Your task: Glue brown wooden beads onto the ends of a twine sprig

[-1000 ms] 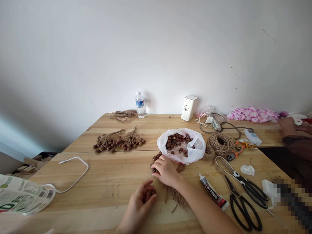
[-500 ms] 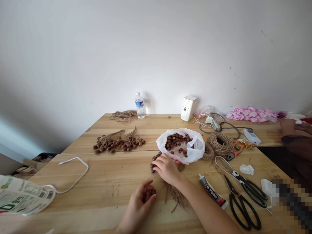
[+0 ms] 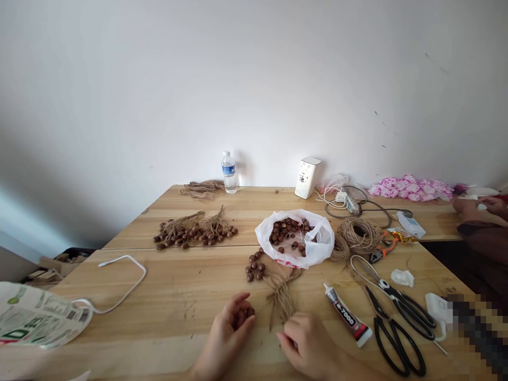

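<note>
My left hand (image 3: pixel 222 338) rests on the table with its fingers curled around several brown round nuts (image 3: pixel 243 316). Close to its right, my right hand (image 3: pixel 311 341) is closed, palm side hidden, beside the loose ends of some twine strands (image 3: pixel 283 299); whatever its fingers pinch cannot be made out. Those strands run back toward a small group of nuts (image 3: pixel 254 265). Behind them sits a white plastic bag (image 3: pixel 265 233), its mouth spread wide, with many more nuts inside. Bunches of nuts tied on twine (image 3: pixel 198 232) lie farther left.
To the right lie a glue tube (image 3: pixel 349 317), black-handled scissors (image 3: pixel 397 338), a second pair (image 3: pixel 410 307), twine coils (image 3: pixel 357 235) and pliers (image 3: pixel 383 250). A water bottle (image 3: pixel 229 173) and white box (image 3: pixel 308 178) stand at the back. Another person's hands (image 3: pixel 482 207) show at far right.
My right hand has left the nuts beside the bag and come back toward me, next to the strand ends. My left hand stays put with its nuts.
</note>
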`<state>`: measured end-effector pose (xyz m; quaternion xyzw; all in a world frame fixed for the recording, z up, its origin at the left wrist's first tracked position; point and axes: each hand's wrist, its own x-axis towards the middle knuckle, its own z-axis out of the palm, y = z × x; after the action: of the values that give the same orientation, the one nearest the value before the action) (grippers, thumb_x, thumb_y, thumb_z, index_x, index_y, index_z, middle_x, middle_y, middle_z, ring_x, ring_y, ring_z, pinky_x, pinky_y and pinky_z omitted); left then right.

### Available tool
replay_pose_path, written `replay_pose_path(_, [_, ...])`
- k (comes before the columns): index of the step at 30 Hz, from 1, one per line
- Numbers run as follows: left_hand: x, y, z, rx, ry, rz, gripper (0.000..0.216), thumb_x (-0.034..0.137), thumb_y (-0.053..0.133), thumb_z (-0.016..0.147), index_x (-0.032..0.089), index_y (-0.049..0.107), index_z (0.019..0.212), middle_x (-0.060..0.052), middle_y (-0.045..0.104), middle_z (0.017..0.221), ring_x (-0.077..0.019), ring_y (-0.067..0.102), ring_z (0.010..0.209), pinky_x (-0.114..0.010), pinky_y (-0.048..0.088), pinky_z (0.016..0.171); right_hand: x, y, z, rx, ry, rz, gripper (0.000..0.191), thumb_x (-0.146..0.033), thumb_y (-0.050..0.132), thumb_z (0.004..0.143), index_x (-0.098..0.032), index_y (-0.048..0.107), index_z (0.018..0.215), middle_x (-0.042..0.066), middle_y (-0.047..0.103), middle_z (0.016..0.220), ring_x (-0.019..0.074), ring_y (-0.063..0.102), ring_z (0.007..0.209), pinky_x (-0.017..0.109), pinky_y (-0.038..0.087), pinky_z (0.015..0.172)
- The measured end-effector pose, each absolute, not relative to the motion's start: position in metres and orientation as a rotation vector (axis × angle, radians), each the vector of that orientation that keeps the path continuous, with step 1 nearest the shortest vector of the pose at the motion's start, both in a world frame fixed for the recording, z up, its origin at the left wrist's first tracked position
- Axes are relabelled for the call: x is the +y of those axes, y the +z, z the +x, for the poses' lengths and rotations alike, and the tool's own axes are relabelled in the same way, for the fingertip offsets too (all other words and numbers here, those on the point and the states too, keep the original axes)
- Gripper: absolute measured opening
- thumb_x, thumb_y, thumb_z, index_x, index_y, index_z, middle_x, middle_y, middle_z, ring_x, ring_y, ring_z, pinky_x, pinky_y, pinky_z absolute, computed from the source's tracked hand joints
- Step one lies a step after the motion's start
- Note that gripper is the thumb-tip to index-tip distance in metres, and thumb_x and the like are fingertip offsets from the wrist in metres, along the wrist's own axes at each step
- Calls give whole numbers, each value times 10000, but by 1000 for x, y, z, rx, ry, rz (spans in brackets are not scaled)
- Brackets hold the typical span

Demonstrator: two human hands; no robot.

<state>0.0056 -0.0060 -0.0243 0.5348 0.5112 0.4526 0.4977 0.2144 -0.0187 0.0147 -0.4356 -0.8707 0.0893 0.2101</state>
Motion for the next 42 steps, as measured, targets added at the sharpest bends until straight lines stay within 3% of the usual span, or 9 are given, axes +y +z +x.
replay_pose_path(6, [-5,-30,5,1241,1109,1296,421,329,635,743,187,527,1125,-30,668,838,-156,593,709,-285,486,693,-25,-15,217,-2502,112,-1215,222,-170,528,806,-202,548,588,34,605,562,162,541,524,302,306,503])
replay_pose_path(13, [-6,-25,7,1231,1122,1269,427,367,651,727,184,537,1095,-25,669,805,-162,608,703,-285,496,683,-19,7,218,-2238,189,-1211,274,-188,485,863,-210,487,589,18,521,568,160,499,565,290,329,532])
replay_pose_path(17, [-5,-23,6,1238,1106,1273,437,385,653,722,185,542,1094,-23,667,803,-165,615,720,-278,498,683,12,28,201,-2029,183,-1276,21,-180,559,805,-197,567,813,63,562,786,219,514,788,335,414,689])
replay_pose_path(22, [-6,-26,5,1242,1104,1301,425,378,639,738,194,536,1107,-26,675,827,-167,618,733,-273,500,682,58,15,169,-2015,114,-1493,127,-200,701,687,-182,592,749,92,539,849,272,477,865,421,428,775])
replay_pose_path(34, [-6,-26,4,1262,1084,1330,405,343,622,750,194,526,1114,-26,678,830,-159,602,697,-271,501,678,71,-2,160,-2093,197,-1515,248,-275,812,636,-176,644,789,77,562,858,262,476,875,397,416,772])
replay_pose_path(38, [-7,-28,4,1244,1094,1336,404,333,620,759,194,516,1124,-29,676,839,-161,604,722,-268,498,688,73,-9,164,-2086,221,-1422,260,-229,802,641,-182,619,819,63,578,870,257,472,878,387,405,769])
replay_pose_path(42, [-7,-30,4,1234,1078,1351,396,310,596,785,192,487,1147,-27,660,853,-148,581,703,-266,489,679,72,-14,168,-2038,273,-1286,245,-69,729,643,-177,569,794,49,584,827,248,477,872,371,408,767])
